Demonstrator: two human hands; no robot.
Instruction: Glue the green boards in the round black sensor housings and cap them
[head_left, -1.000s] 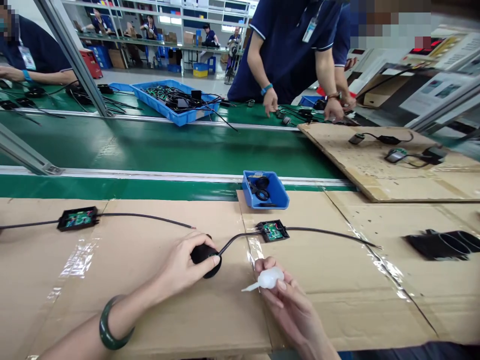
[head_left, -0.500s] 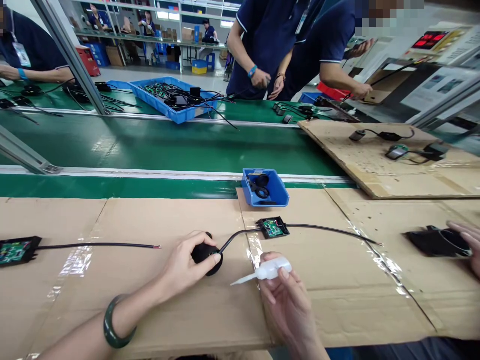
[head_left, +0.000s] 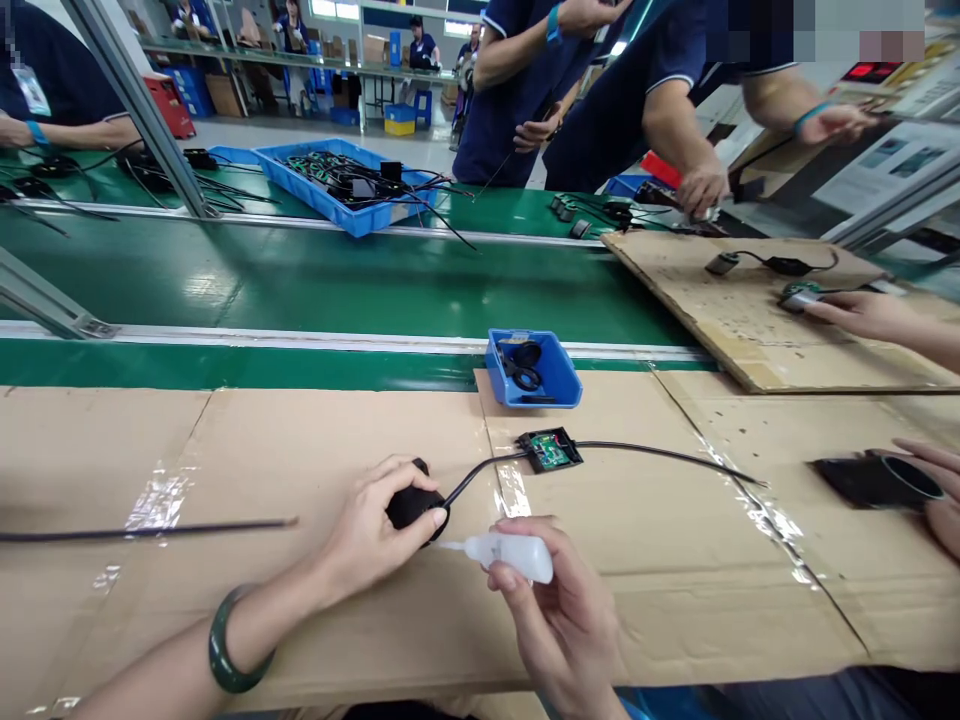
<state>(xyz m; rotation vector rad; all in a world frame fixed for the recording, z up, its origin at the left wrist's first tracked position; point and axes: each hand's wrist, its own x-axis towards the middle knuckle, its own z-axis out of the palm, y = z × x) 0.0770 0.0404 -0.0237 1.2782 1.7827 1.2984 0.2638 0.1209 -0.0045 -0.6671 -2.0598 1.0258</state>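
My left hand grips a round black plastic part resting on the cardboard. From that part a black cable runs right to an open black case with a green circuit board, and more cable continues beyond it. Between the fingers of my right hand is a small white squeeze bottle, lying nearly level. Its thin nozzle points left, with the tip close beside the black part near my left thumb. Whether the tip touches cannot be made out.
A small blue bin with black parts stands behind the board. Another cable lies at left. At right, a co-worker's hand touches a black case; another hand reaches onto the raised cardboard. A blue tray holds cables.
My right hand has turned the bottle and brought its nozzle up to the black part. The cable at left has shifted left, its board leaving view. A co-worker's hand has come onto the raised cardboard.
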